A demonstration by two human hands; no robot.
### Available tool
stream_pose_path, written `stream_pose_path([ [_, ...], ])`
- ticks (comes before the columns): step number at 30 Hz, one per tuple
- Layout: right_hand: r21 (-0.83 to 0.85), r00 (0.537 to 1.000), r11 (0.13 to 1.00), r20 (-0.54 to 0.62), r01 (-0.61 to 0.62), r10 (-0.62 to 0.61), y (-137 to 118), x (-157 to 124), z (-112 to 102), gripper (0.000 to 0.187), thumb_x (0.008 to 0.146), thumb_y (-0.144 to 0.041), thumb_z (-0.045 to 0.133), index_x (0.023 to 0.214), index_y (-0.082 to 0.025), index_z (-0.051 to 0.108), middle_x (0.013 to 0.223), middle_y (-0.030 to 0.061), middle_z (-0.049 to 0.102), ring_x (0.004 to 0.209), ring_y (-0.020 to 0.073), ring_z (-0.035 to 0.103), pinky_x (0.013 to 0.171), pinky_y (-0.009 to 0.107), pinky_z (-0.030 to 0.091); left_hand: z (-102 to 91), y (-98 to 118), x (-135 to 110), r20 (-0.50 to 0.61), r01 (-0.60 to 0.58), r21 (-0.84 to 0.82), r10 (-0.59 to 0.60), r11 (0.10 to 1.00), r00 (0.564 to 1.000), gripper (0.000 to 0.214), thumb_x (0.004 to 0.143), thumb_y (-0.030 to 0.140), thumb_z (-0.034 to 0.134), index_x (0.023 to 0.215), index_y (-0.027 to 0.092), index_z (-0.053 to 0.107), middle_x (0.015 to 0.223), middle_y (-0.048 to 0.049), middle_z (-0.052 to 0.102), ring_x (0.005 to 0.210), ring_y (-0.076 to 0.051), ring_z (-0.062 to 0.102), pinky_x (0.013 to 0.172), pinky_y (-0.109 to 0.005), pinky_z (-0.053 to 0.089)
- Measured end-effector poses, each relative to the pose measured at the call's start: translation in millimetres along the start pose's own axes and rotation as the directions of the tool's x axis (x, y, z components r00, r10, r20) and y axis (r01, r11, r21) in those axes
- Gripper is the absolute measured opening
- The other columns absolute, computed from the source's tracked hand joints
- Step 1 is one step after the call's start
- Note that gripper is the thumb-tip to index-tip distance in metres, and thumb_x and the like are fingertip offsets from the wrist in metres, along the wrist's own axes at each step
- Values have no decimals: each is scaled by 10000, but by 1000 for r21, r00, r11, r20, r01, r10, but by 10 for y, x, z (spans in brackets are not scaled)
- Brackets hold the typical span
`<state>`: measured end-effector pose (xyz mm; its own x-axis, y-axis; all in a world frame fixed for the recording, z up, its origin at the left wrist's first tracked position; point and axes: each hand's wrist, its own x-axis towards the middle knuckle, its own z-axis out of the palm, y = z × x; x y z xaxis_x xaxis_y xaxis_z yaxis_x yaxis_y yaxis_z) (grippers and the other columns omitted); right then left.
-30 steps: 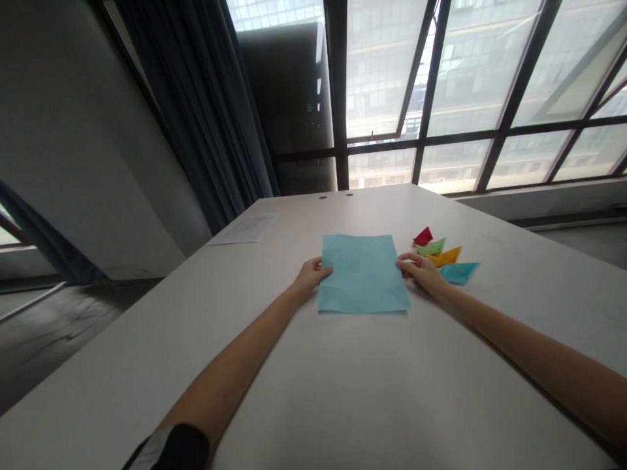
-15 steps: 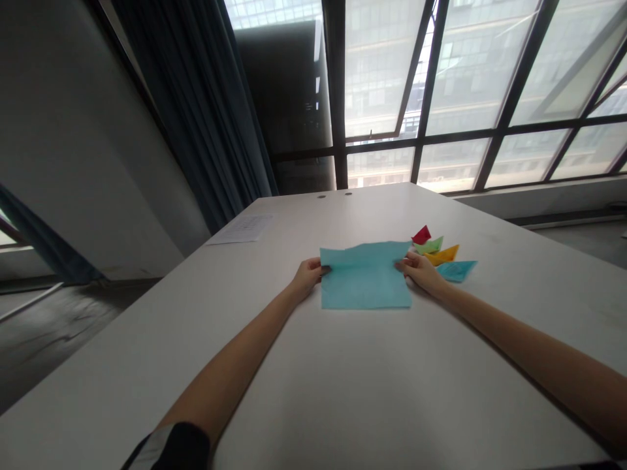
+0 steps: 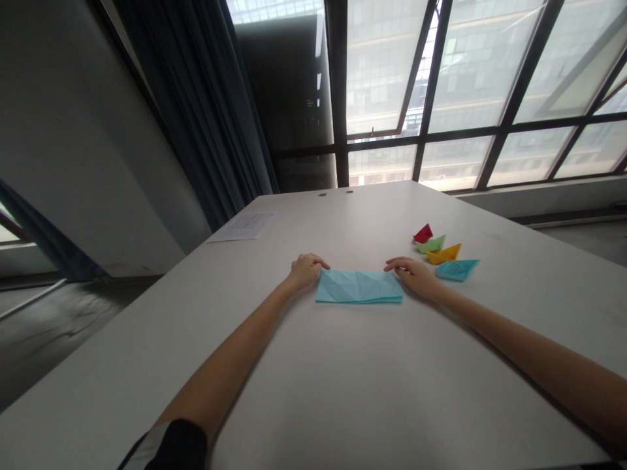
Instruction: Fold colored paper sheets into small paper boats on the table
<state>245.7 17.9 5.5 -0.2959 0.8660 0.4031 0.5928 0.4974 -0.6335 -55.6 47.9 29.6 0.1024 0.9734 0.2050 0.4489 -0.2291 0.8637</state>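
A light blue sheet of paper (image 3: pixel 360 287) lies folded into a wide, low strip on the white table, with crease lines across its upper layer. At its far left corner, my left hand (image 3: pixel 306 269) is closed on the paper's edge between thumb and fingers. My right hand (image 3: pixel 414 275) grips the far right corner, its fingers reaching left along the top edge. Just beyond the right hand stands a blue paper boat (image 3: pixel 457 269), apart from the fingers.
Behind the blue boat stand a yellow paper boat (image 3: pixel 443 254), a green paper boat (image 3: pixel 431 245) and a red paper boat (image 3: pixel 423 234) in a slanting row. A printed sheet (image 3: pixel 242 227) lies by the left edge of the white table (image 3: pixel 333 385). Windows and a curtain stand beyond.
The blue paper has gone from an opened, taller sheet to a strip folded over about half its height, lying on the table. Both hands have moved slightly, staying at its two sides.
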Motion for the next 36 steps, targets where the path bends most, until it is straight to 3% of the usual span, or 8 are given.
stream_pose_path([
  [2,-35,999,998,20,50,-49,-72,3,13,263,798,-213,426,879,-224,677,998,54,658,928,220,577,852,391,418,44,80,-48,66,-149,234,137,961,988,199,613,135,527,606,224,704,858,-58,668,931,-255,547,940,-376,342],
  [5,-100,983,982,109,158,-147,-154,-19,56,275,846,-317,433,987,-226,650,1029,59,654,989,225,559,894,399,403,205,159,-174,237,-350,401,273,847,932,229,731,258,528,886,221,692,1044,-85,632,1074,-267,497,987,-410,302],
  [8,-165,947,953,245,253,-209,-191,-69,106,361,870,-381,402,1127,-213,593,1159,78,599,1080,231,518,947,410,375,377,186,-314,486,-492,520,231,698,843,452,850,409,379,1237,196,476,1369,-117,385,1273,-271,306,1023,-475,232],
  [10,-198,911,932,347,304,-224,-193,-101,130,428,882,-400,369,1232,-202,515,1267,89,520,1163,232,460,993,413,336,445,186,-379,567,-518,574,148,634,810,535,879,465,274,1335,189,329,1447,-118,234,1328,-264,190,1036,-497,189],
  [20,-294,839,922,542,252,-56,-122,-114,64,567,880,-529,261,1391,-284,239,1449,73,232,1322,256,215,1046,543,155,367,203,-395,604,-375,666,-171,645,778,775,806,658,143,1415,196,18,1480,-90,-34,1355,-287,-6,1037,-556,78],
  [27,-260,824,935,564,239,-54,-92,-105,-27,579,860,-548,310,1386,-315,243,1450,60,241,1318,268,223,1046,545,140,48,258,-349,600,-274,719,-371,639,709,959,696,757,282,1408,204,-44,1460,-88,-136,1344,-310,-84,1021,-589,53],
  [33,-224,840,924,519,309,-155,-63,-122,-79,773,701,-611,544,1354,-252,340,1392,115,356,1256,297,338,1025,480,253,-8,236,-326,613,-274,712,-382,647,691,941,702,745,303,1406,227,-44,1455,-81,-151,1343,-296,-104,1030,-571,41],
  [36,-178,863,925,451,336,-227,-57,-125,-97,699,707,-577,564,1295,-223,431,1290,113,479,1181,271,432,980,413,341,7,196,-311,622,-286,705,-373,649,688,955,694,749,308,1406,224,-52,1453,-86,-158,1342,-300,-105,1029,-573,38],
])
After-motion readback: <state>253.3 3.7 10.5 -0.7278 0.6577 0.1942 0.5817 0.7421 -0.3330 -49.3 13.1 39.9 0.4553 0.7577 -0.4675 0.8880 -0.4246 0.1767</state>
